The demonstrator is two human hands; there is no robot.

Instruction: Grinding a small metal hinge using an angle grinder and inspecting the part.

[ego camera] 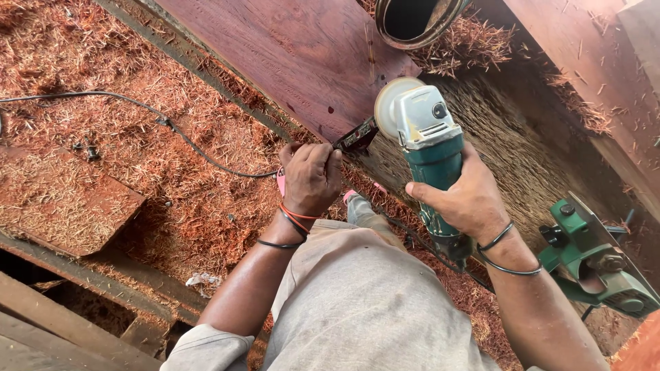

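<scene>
Below my headset, over a floor thick with reddish, stringy wood shavings (172, 172), I see my right hand (467, 199) wrapped around the teal plastic body of an angle grinder (430, 148). Its grey metal gear head carries a round, pale sanding disc (390, 103) that sits at the edge of a smooth, dark red wooden plank (295, 55). My left hand (311, 175) is closed in a fist around a short dark handle (356, 137) that reaches toward the grinder's head, just beside the plank's corner. Thin black and red bands circle both wrists. A black cable (137, 106) snakes across the shavings to my left. To my right, a green power tool with a flat metal sole (598, 261) rests near the grinder's tail. Above the plank, a round metal rim (412, 24) shows, its inside dark.
</scene>
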